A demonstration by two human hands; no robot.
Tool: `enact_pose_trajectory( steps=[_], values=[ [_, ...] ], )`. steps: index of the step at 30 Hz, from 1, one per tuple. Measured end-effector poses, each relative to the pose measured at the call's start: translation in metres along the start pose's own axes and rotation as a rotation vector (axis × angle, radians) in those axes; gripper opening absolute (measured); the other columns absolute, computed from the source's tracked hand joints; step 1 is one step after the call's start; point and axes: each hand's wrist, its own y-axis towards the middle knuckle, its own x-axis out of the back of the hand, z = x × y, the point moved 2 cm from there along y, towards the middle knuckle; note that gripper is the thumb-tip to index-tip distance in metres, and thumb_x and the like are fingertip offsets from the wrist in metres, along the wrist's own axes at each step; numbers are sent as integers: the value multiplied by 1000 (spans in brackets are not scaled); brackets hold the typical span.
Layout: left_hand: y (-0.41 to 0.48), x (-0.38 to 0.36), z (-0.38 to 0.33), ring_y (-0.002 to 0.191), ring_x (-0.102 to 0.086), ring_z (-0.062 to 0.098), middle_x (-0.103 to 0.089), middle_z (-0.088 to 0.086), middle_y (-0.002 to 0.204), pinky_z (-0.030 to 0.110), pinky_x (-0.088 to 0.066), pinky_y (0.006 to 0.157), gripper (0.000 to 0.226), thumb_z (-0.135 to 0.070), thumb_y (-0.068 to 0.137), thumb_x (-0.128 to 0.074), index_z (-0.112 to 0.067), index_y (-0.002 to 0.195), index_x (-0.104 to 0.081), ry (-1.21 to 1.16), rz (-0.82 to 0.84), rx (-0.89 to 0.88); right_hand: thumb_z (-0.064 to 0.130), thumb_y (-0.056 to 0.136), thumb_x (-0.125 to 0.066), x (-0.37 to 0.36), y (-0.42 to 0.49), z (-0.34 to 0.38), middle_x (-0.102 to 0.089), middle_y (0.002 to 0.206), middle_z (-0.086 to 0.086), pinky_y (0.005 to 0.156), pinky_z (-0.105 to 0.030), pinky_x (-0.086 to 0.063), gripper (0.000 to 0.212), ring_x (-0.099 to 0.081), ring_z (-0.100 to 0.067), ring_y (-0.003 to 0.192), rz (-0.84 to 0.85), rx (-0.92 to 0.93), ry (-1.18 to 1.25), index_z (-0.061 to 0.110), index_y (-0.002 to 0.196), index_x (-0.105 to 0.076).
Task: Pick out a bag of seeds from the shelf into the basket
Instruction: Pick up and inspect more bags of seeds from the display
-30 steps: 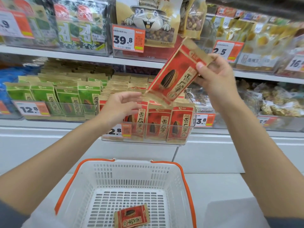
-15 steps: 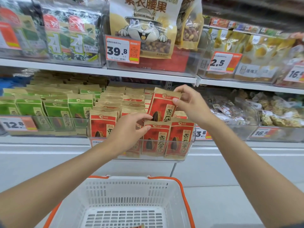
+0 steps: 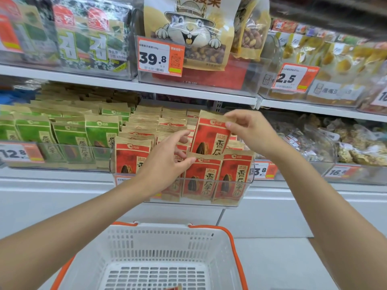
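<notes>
Store shelving fills the background, with a white cabinet front [image 3: 62, 206] below the lowest shelf.

1. Nearest: the basket [image 3: 159, 228], white lattice walls with an orange handle [image 3: 237, 250], sits low at centre. Its mouth is open upward and nothing covers it. It lies below and forward of the seed display, with the bare cabinet front between them.
2. Both forearms reach over the basket rim, one on each side, leaving the mouth clear between them.
3. The left hand [image 3: 165, 164] has bent fingers set among the top edges of the front-row red packs [image 3: 202, 178]. Whether it pinches one cannot be told.
4. The right hand [image 3: 249, 130] pinches the top right corner of the bag of seeds [image 3: 210, 137], thumb and fingertips closed on the brown sealed edge.
5. The bag of seeds stands upright, raised above its neighbours. Its lower part is hidden behind the front row, inside the clear bin [image 3: 250, 171]. Open space remains between its top edge and the shelf board [image 3: 188, 91] above.
6. Left of the bin: green packs [image 3: 69, 139] in an adjoining clear tray.
7. Farthest: upper-shelf goods, including a squirrel-printed bag [image 3: 192, 32] and a price tag [image 3: 160, 57] reading 39.8.
</notes>
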Motion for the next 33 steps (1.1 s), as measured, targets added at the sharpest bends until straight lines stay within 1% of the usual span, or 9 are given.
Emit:
enact_pose_trajectory(
  steps=[4, 11, 16, 19, 22, 27, 29, 31, 33],
  values=[
    [-1, -2, 2, 88, -62, -2, -54, -17, 123, 27, -58, 81, 67, -26, 89, -73, -35, 147, -41, 17, 17, 20, 21, 102, -53, -28, -13, -8, -73, 103, 9, 85, -34, -56, 23, -67, -7, 93, 274, -123, -174, 21, 112, -73],
    [-4, -6, 4, 87, -60, 0, -52, -17, 119, 30, -58, 83, 68, -27, 89, -73, -35, 148, -40, 36, 33, 22, 32, 100, -54, -20, -17, 0, -72, 98, 15, 69, -17, -49, 25, -65, -4, 81, 232, -175, -168, 25, 105, -78],
    [-4, -7, 5, 86, -59, -1, -46, -19, 127, 31, -57, 84, 64, -30, 89, -72, -35, 147, -44, 83, 57, 5, 39, 99, -53, -29, -20, 3, -76, 86, -11, 78, -44, -59, 40, -71, -33, 80, 344, -219, -173, 10, 89, -78],
    [-1, -4, 6, 87, -59, -1, -52, -18, 119, 32, -57, 83, 53, -31, 89, -72, -36, 138, -52, 103, 49, 10, 38, 100, -52, -26, -15, -2, -74, 90, -16, 73, -38, -55, 43, -68, -30, 76, 244, -183, -217, 3, 92, -75],
    [-1, -2, 7, 91, -56, -3, -51, -20, 115, 30, -56, 83, 46, -34, 89, -72, -35, 132, -55, 114, 55, 4, 22, 99, -55, -21, 0, -2, -72, 116, 1, 85, -28, -49, 26, -64, -14, 98, 72, -121, -246, 13, 113, -75],
    [-2, 0, 7, 85, -61, 1, -57, -21, 113, 34, -57, 81, 32, -26, 89, -73, -34, 117, -59, 40, 85, 25, 19, 92, -66, -33, 36, -6, -64, 129, 0, 101, -32, -44, 52, -58, -19, 118, 147, -165, -378, 16, 142, -52],
    [-3, 1, 7, 82, -61, 2, -58, -20, 108, 31, -57, 80, 28, -24, 89, -73, -33, 112, -60, 25, 84, 29, 18, 89, -71, -40, 43, -5, -70, 103, 4, 94, -33, -49, 39, -64, -16, 99, 235, -172, -421, 15, 127, -65],
    [-4, 1, 7, 81, -61, 0, -59, -19, 103, 24, -56, 76, 32, -23, 90, -72, -33, 118, -60, 19, 93, 34, 16, 87, -73, -48, 43, -2, -59, 70, 8, 70, -31, -47, 3, -55, -11, 66, 332, -144, -463, 16, 85, -74],
    [-5, 2, 7, 83, -61, -2, -59, -20, 114, 25, -57, 78, 41, -23, 91, -71, -35, 128, -57, 24, 110, 24, 15, 87, -73, -54, 41, 0, -43, 55, 3, 55, -29, -36, 36, -39, -13, 52, 417, -128, -485, 13, 57, -54]
  ],
)
